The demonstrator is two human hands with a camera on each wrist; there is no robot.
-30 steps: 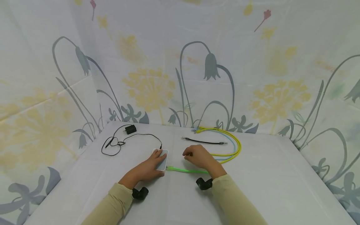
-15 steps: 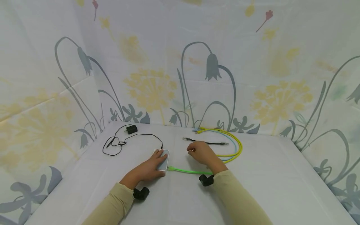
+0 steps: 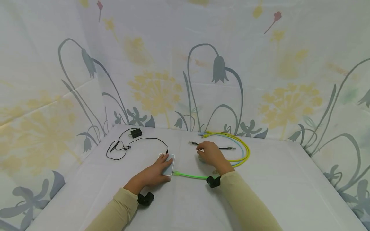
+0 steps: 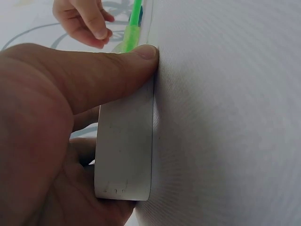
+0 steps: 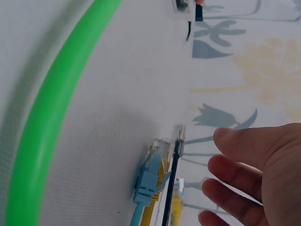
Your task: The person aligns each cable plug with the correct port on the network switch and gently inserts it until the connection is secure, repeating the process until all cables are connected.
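Observation:
My left hand (image 3: 153, 171) holds a small white network box (image 3: 169, 170) with a grey top against the table. In the left wrist view its thumb (image 4: 110, 73) presses along the box's side while fingers pass behind. A green network cable (image 3: 190, 176) meets the box's right side; a thin black power cord (image 3: 150, 138) enters at the back. Raised over the table, my right hand (image 3: 212, 154) has loosely bent fingers and nothing between them. It is close to a short black network cable (image 3: 227, 148), partly hiding it. The green cable's far end is hidden behind the right wrist.
Yellow network cable (image 3: 247, 150) and light blue network cable (image 3: 241, 150) lie looped at the right, their blue plug (image 5: 149, 181) showing in the right wrist view. A black power adapter (image 3: 136, 132) sits back left. A flower-patterned curtain (image 3: 156, 64) backs the table.
My right hand has moved up and back, away from the green cable and toward the short black one. The left hand stays on the network box.

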